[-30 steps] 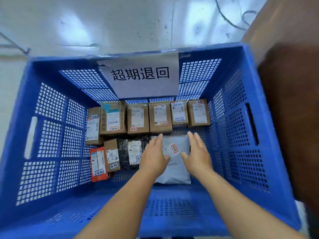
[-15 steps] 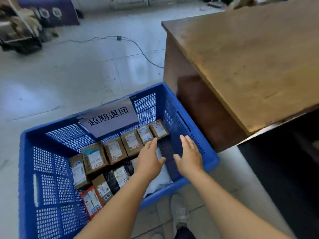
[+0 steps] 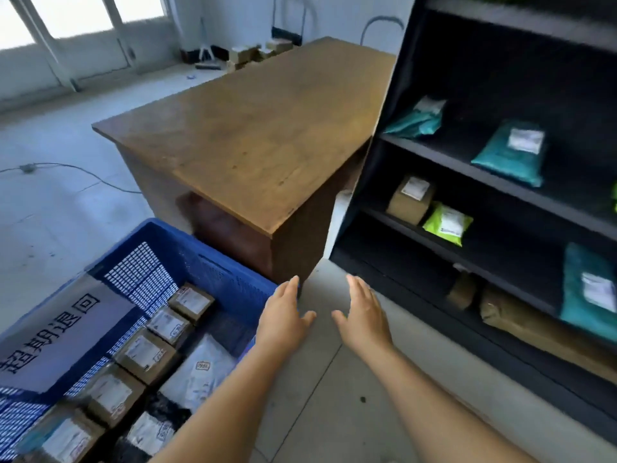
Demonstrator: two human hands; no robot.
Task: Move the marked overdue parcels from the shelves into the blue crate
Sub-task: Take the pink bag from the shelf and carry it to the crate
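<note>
Both hands are empty, fingers straight and relaxed, palms turned towards each other: the left hand [image 3: 283, 315] hangs over the near corner of the blue perforated plastic crate [image 3: 213, 259], the right hand [image 3: 362, 312] just beside it over the pale tiled floor [image 3: 317, 396]. The parcels to fetch lie to the right of and beyond both hands, on the black metal shelves [image 3: 467, 162], so the right hand is the nearer one. Closest to it on the low shelf are a small brown cardboard box [image 3: 410, 198] and a lime-green plastic mailer [image 3: 447, 223], touching; the teal plastic mailers [image 3: 510, 155] sit a shelf higher and farther right. Behind and left of the left hand, the crate already holds a row of small labelled cardboard boxes [image 3: 167, 325] and a white plastic mailer [image 3: 200, 369]. Whether any shelf parcel bears an overdue mark cannot be made out; labels are blurred, and the right-hand shelves are cut off.
</note>
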